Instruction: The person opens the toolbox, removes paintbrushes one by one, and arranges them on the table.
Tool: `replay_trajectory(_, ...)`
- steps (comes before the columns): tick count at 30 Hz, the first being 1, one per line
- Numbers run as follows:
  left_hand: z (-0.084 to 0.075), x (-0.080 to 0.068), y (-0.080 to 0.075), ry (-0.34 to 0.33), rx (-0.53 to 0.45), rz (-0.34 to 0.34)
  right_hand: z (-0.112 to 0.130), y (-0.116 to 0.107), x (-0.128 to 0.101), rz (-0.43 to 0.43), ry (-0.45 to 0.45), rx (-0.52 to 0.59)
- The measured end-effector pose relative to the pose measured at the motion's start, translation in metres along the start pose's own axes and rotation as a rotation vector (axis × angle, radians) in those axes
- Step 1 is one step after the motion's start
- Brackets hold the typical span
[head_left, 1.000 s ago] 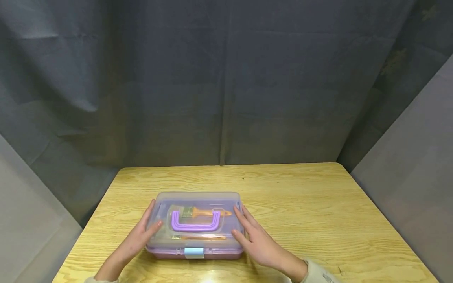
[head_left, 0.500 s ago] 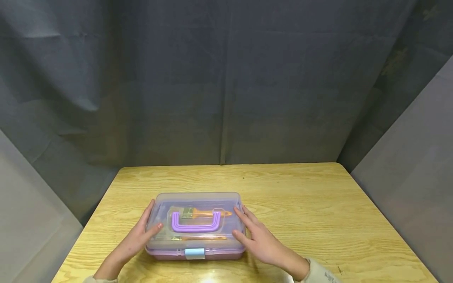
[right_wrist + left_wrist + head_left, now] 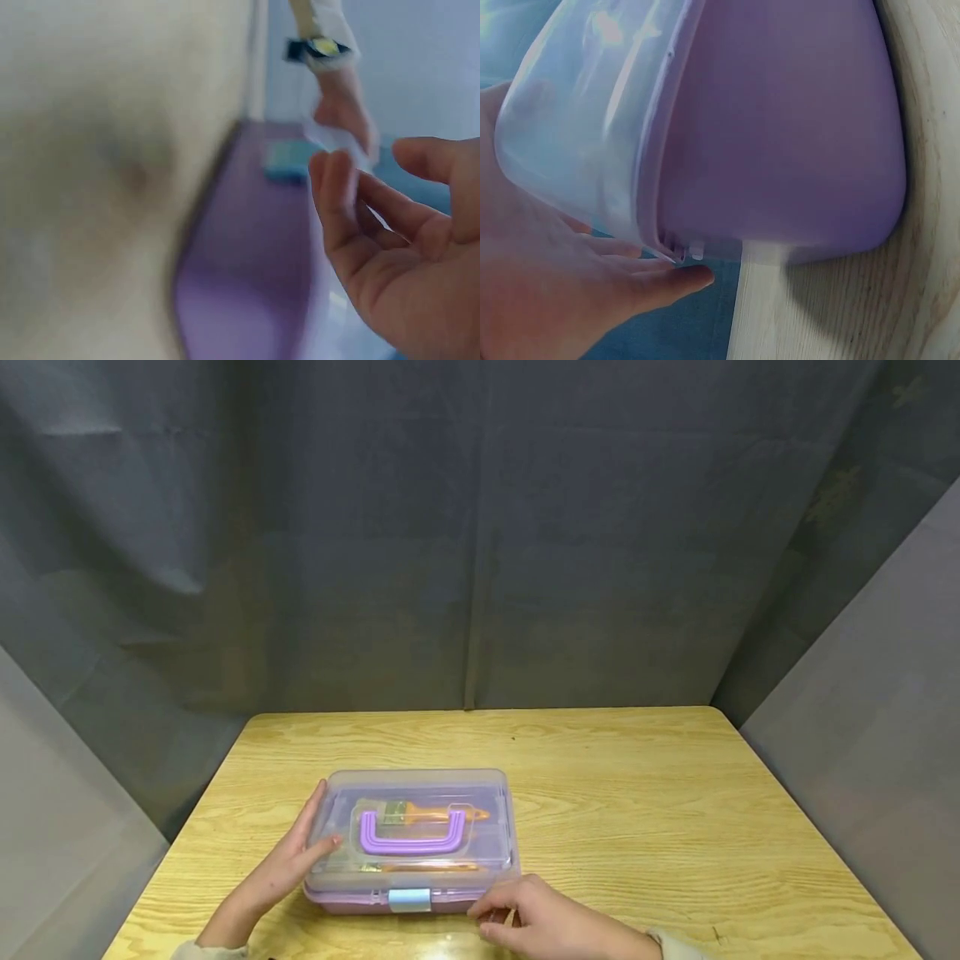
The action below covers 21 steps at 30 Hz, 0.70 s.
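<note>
Dark grey curtain point(image 3: 600, 568), one: hangs well beyond both grips.

Wood-grain tabletop point(image 3: 660, 802), one: spreads beneath both grips, most of its bare part beyond and to the right of the right grip.

Purple plastic case point(image 3: 412, 829) with clear lid, one, closed. Risk, as judged: with bracing from one side only, a tug at the front could swivel or slide it, and a lid springing up suddenly could tip the contents about. Location: flat on the tabletop between the grips, against the left grip and just ahead and to the left of the right one.

Left grip point(image 3: 288, 860): fingers extended along the case's left wall, thumb laid on the lid edge; touching, not clasping.

Right grip point(image 3: 536, 914): fingers loosely bent, thumb apart from them, nothing held; at the case's front right corner, contact uncertain.

Purple handle point(image 3: 412, 846), one: folded flat on the lid, right of the left grip's thumb.

Wide brush point(image 3: 435, 814), orange-handled: under the lid, far side of the handle from the right grip.

Narrow brush point(image 3: 431, 867): under the lid, nearer the right grip.

Light blue latch point(image 3: 409, 900): front of case, left of the right grip; whether fastened cannot be told.
</note>
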<state>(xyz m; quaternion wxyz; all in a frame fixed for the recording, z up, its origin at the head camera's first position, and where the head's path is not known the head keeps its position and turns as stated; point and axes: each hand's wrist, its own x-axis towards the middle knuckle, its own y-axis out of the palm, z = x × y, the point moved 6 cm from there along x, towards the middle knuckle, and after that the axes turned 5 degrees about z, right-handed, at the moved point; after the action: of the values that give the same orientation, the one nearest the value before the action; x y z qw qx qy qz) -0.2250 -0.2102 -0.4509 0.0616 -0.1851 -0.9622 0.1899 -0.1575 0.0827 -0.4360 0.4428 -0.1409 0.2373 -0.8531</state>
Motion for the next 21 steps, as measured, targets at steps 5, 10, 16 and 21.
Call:
replay_trajectory(5,-0.001,0.001,0.000,-0.017,-0.008,-0.020,-0.031,0.031,0.008,0.113,0.123,0.298)
replay_trajectory(10,-0.001,0.001,-0.002,-0.036,0.038,-0.052,-0.049,0.048,0.018,0.143,0.236,0.603)
replay_trajectory(16,-0.001,0.001,-0.002,-0.050,0.041,-0.050,-0.056,0.064,0.029,0.088,0.299,0.803)
replay_trajectory(21,-0.001,0.001,-0.002,-0.056,0.029,-0.046,-0.058,0.073,0.036,-0.059,0.343,0.935)
